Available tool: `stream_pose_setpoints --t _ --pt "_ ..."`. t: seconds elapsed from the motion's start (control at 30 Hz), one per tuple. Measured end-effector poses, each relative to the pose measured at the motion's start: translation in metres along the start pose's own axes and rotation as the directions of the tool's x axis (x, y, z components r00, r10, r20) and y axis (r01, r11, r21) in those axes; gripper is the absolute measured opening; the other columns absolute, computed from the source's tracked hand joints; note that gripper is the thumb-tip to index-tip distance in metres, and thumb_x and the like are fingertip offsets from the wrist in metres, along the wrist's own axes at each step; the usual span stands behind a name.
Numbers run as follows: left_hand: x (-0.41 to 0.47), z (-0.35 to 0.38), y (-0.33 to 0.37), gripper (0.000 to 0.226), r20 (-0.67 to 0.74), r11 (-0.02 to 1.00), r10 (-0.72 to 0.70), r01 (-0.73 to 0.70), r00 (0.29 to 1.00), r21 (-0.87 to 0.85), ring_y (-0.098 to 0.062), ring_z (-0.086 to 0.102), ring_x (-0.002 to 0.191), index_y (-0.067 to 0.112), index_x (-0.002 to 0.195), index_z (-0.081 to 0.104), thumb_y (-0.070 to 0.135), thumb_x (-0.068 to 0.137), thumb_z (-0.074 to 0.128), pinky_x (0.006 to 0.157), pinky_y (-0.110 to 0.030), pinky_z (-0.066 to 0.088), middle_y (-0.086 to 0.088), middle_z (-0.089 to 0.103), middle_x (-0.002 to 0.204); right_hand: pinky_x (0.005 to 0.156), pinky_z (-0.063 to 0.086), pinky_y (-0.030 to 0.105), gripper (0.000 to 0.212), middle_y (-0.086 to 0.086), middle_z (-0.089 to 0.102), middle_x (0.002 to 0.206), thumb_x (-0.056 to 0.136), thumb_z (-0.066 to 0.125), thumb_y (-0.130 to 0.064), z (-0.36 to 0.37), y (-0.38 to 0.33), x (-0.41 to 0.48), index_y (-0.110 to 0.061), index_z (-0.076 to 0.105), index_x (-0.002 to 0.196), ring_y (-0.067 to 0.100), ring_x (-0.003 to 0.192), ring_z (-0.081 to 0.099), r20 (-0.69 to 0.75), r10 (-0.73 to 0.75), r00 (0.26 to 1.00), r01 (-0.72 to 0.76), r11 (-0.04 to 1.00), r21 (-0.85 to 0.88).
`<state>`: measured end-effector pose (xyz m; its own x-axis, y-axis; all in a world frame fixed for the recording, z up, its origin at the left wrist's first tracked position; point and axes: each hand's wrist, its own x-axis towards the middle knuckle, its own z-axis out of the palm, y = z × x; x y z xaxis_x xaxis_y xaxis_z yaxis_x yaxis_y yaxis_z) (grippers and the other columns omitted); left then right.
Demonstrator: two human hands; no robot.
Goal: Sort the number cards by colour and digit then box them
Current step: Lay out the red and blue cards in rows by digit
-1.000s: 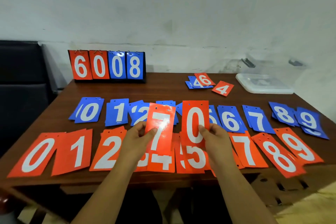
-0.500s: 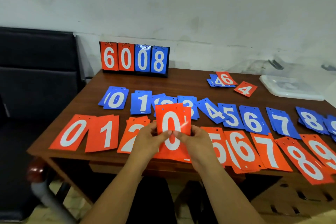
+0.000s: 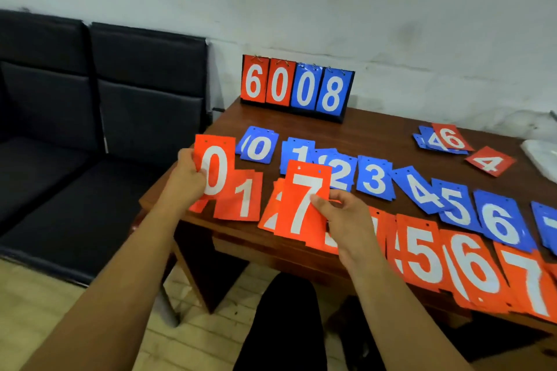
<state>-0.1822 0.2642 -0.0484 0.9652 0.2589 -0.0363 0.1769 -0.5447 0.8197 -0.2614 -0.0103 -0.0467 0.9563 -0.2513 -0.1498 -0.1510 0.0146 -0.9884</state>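
- Left hand (image 3: 187, 178): fingers and thumb curled on the left edge of the red 0 card (image 3: 214, 166), gripping it.
- Red 0 card: held off the bench (image 3: 376, 135) over the left end of the red row (image 3: 422, 253). Long axis vertical, digit upright and facing the camera, punched holes along the top edge.
- Right hand (image 3: 346, 220): thumb and fingers pinch the right edge of the red 7 card (image 3: 304, 205).
- Red 7 card: held above the red 2 stack, just right of the red 1. Long axis near vertical, top leaning slightly right, digit upright, holes at the top.
- Red row lies along the near bench edge, digits rising left to right; the blue row (image 3: 373, 178) runs behind it in the same order.
- Scoreboard stand (image 3: 297, 87) at the far edge reads 6008.
- Loose pile (image 3: 443, 140) of mixed cards lies far right, unsorted.
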Motion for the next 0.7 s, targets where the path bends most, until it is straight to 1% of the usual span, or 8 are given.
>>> stream_pose_setpoints --t 0.1,0.2,0.27,0.33,0.43,0.5,0.6,0.7 --pt "0.013 -0.023 -0.021 0.046 0.005 0.986 -0.016 0.015 1.0 0.166 -0.035 0.053 0.122 0.013 0.143 0.042 0.008 0.097 0.047 0.1 -0.045 0.046 -0.017 0.052 0.138 0.048 0.05 0.013 0.01 -0.012 0.073 0.084 0.085 0.073 -0.032 0.015 0.0 -0.001 -0.024 0.069 0.09 0.002 0.069 0.071 0.042 0.008 0.999 -0.007 1.0 -0.016" --pt "0.024 -0.03 -0.035 0.041 0.029 0.944 -0.001 -0.009 1.0 0.329 -0.035 0.057 0.114 0.008 0.138 0.049 0.009 0.097 0.047 0.096 -0.046 0.048 -0.02 0.055 0.131 0.066 0.058 0.025 0.021 -0.005 0.072 0.099 0.087 0.071 -0.036 0.027 0.002 0.0 -0.022 0.069 0.103 0.011 0.084 0.071 0.06 0.04 0.997 -0.037 0.998 -0.054" --pt "0.025 -0.026 -0.043 0.036 0.015 0.902 -0.018 0.01 1.0 0.431 -0.036 0.057 0.11 0.004 0.132 0.053 0.012 0.098 0.047 0.096 -0.047 0.048 -0.022 0.053 0.128 0.071 0.057 0.028 0.028 -0.005 0.07 0.104 0.087 0.07 -0.038 0.031 0.003 0.001 -0.022 0.066 0.109 0.012 0.088 0.07 0.07 0.063 0.996 -0.058 0.995 -0.079" --pt "0.025 -0.023 -0.049 0.032 -0.018 0.847 -0.016 0.023 1.0 0.532 -0.036 0.053 0.111 0.003 0.125 0.057 0.018 0.099 0.047 0.095 -0.047 0.047 -0.021 0.051 0.125 0.067 0.055 0.025 0.028 -0.005 0.069 0.104 0.087 0.07 -0.039 0.033 0.004 0.002 -0.023 0.065 0.109 0.012 0.088 0.069 0.07 0.075 0.995 -0.068 0.993 -0.092" --pt "0.023 -0.021 -0.053 0.029 -0.067 0.813 0.002 0.038 0.998 0.58 -0.035 0.046 0.115 0.005 0.118 0.061 0.025 0.098 0.05 0.095 -0.045 0.045 -0.019 0.048 0.126 0.053 0.05 0.016 0.011 -0.008 0.07 0.096 0.088 0.069 -0.037 0.036 0.004 0.003 -0.028 0.064 0.093 0.007 0.078 0.069 0.063 0.067 0.996 -0.059 0.992 -0.113" --pt "0.022 -0.023 -0.053 0.03 -0.136 0.802 0.043 0.047 0.99 0.596 -0.034 0.044 0.117 0.007 0.118 0.061 0.027 0.097 0.052 0.096 -0.044 0.043 -0.018 0.046 0.129 0.053 0.049 0.016 0.015 -0.008 0.068 0.096 0.087 0.069 -0.037 0.039 0.004 0.003 -0.027 0.063 0.097 0.007 0.079 0.068 0.063 0.07 0.996 -0.061 0.99 -0.127" --pt "0.011 -0.019 -0.035 0.026 -0.267 0.912 0.201 -0.081 0.942 0.403 -0.028 0.049 0.112 0.011 0.115 0.064 0.024 0.097 0.052 0.09 -0.034 0.041 -0.014 0.052 0.123 0.055 0.053 0.018 0.021 -0.008 0.07 0.099 0.088 0.069 -0.037 0.046 0.005 0.002 -0.025 0.065 0.103 0.008 0.081 0.07 0.064 0.057 0.996 -0.048 0.991 -0.127" --pt "-0.015 0.005 0.003 0.02 -0.162 0.974 0.218 -0.204 0.962 0.098 -0.007 0.058 0.088 0.02 0.103 0.064 0.035 0.098 0.051 0.074 -0.02 0.039 0.002 0.064 0.104 0.064 0.06 0.026 0.011 -0.007 0.073 0.095 0.088 0.07 -0.034 0.051 0.004 0.003 -0.025 0.067 0.095 0.008 0.079 0.072 0.045 0.028 0.999 -0.025 0.996 -0.08"
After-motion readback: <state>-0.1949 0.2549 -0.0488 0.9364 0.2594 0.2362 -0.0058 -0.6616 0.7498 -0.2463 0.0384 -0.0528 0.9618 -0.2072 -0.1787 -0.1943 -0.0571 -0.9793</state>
